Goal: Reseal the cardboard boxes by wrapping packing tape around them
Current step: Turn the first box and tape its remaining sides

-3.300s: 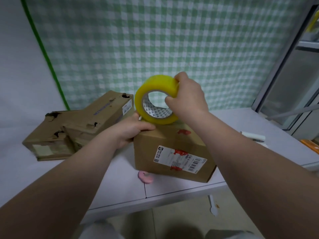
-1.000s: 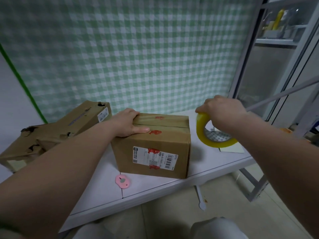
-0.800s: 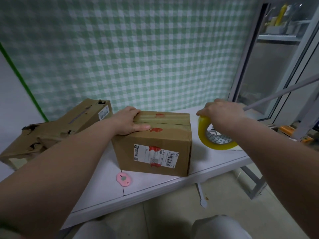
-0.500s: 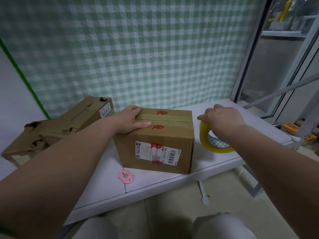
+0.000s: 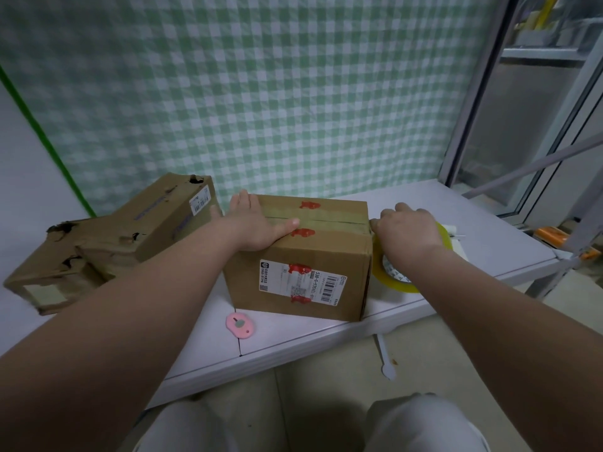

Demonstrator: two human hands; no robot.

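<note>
While the left hand (image 5: 257, 223) lies flat and open on top of the brown cardboard box with the white sticker (image 5: 326, 252), its thumb points along the shiny strip that runs over the lid. This box stands near the front edge of the white table (image 5: 473, 216), about the middle. Its sticker faces the front and has a barcode and a number that starts 538; the small print is too tiny to read. Red blots sit on the sticker and on the lid.

The right hand (image 5: 408, 230) curls over the top of the yellow roll of packing tape (image 5: 396, 283) and grips it. The roll stands on its rim just beside the box's right side.

Two torn brown cardboard boxes (image 5: 98, 243) lie toward the table's left edge, one with a small barcode sticker. A little pink cutter (image 5: 239, 325) lies by the front edge.
</note>
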